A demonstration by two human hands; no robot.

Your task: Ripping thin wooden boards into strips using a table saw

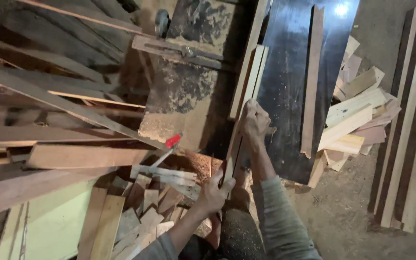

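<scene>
While the head camera looks down on a dim woodworking shop, a person holds a narrow wooden strip point(235, 144) lengthwise on a dark bench point(285, 72) dusted with sawdust. The right hand point(254, 121) is closed over the far part of the strip, knuckles up, pressing it against the bench top. The left hand point(214, 192) is curled around the strip's near end, thumb on top, close to the person's body. Both forearms wear grey-green sleeves. The strip runs from the near bench edge away from the person, lying just beside two pale slats point(250, 79) that continue farther along the bench. A longer brown board point(311, 82) lies on the bench to the right, apart from the hands. A red-handled tool point(172, 141) rests at the bench's left edge, near a mound of sawdust. Offcuts point(357, 115) are heaped on the floor to the right, and scrap boards point(140, 212) are piled to the left.
</scene>
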